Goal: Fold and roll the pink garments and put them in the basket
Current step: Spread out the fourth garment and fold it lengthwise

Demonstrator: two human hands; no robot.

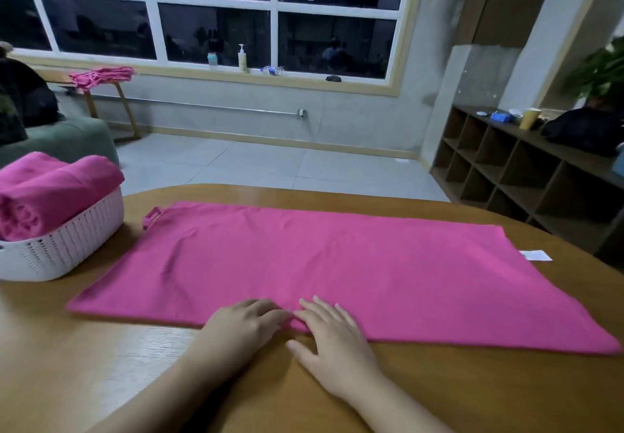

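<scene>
On the table, one flat pink garment lies under the spread left hand and spread right hand; two rolls fill one basket.

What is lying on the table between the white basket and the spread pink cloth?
Nothing: in the head view a bare strip of wooden table separates the white basket from the pink cloth. The cloth's small loop points toward the basket.

Basket cropped at left edge

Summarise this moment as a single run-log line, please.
pink cloth: flat on table | left hand, right hand: pressing near edge | basket: holds rolled pink garments
</scene>
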